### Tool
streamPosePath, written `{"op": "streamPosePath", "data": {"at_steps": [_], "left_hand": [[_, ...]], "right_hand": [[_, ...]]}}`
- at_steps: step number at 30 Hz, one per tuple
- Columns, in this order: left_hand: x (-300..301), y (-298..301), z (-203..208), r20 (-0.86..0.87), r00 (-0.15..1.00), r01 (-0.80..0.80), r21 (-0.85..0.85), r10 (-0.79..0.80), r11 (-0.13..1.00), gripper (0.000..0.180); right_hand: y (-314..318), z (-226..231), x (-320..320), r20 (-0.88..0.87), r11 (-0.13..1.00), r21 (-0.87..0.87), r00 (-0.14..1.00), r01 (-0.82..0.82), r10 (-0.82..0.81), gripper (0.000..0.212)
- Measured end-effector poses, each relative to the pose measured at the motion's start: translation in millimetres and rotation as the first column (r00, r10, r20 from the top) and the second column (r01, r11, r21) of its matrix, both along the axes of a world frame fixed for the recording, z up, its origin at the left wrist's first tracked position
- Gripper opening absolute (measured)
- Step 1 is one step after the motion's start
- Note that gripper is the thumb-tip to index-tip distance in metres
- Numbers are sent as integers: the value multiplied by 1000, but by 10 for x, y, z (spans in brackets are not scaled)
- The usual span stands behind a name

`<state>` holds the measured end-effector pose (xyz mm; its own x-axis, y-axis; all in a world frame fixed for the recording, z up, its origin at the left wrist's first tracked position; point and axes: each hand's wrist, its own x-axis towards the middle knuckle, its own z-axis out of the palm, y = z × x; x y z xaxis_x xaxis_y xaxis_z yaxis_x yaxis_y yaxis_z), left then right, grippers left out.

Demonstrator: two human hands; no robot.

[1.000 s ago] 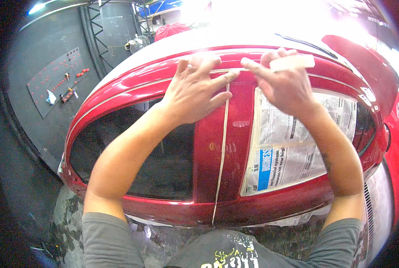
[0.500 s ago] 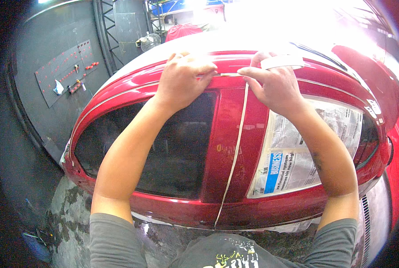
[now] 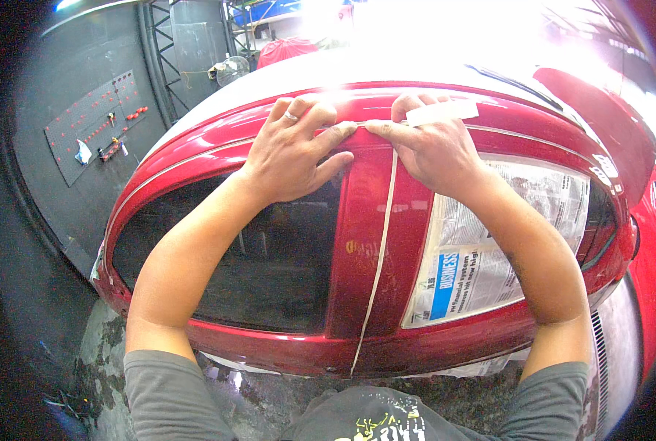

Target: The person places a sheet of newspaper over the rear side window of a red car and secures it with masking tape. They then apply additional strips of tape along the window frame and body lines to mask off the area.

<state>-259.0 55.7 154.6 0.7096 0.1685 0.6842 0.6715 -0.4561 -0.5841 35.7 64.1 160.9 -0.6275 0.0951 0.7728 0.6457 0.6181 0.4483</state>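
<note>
A red car [image 3: 368, 360] with a white roof fills the middle. At its upper edge, above the pillar between two side windows, my left hand [image 3: 291, 151] presses its index fingertip to the seam; its thumb stands apart and the other fingers bend over the roof edge. Close by on the right, my right hand [image 3: 442, 151] holds a roll of white masking tape [image 3: 445, 112] against its fingers. The right index fingertip touches the same seam, almost meeting the left one. A thin pale strip [image 3: 381, 264] runs down the pillar from below the right hand.
Newspaper sheets [image 3: 482, 272] cover the right window, while the left window [image 3: 262, 257] is bare dark glass. A pegboard with tools [image 3: 96, 128] hangs on the dark wall at left. A fan [image 3: 232, 70] stands far back. Beyond the right end is another red panel [image 3: 592, 110].
My left thumb and index finger, pinched together before, are now apart. The two index fingertips have come closer together at the seam. The whole view has shifted slightly.
</note>
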Motion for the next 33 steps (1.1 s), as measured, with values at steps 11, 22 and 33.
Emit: {"op": "streamPosePath", "data": {"at_steps": [11,22,33], "left_hand": [[-186,-194,448,135,990,-44,32,39,999,56],[293,-118,102,-107,967,-238,-35,233,971,81],[635,12,211,-14,1000,-12,-95,10,995,53]], "right_hand": [[-312,274,530,-30,984,-86,986,159,-162,55],[-37,-83,815,57,966,76,966,246,-251,56],[-111,-138,736,-102,992,3,987,124,-123,43]]}}
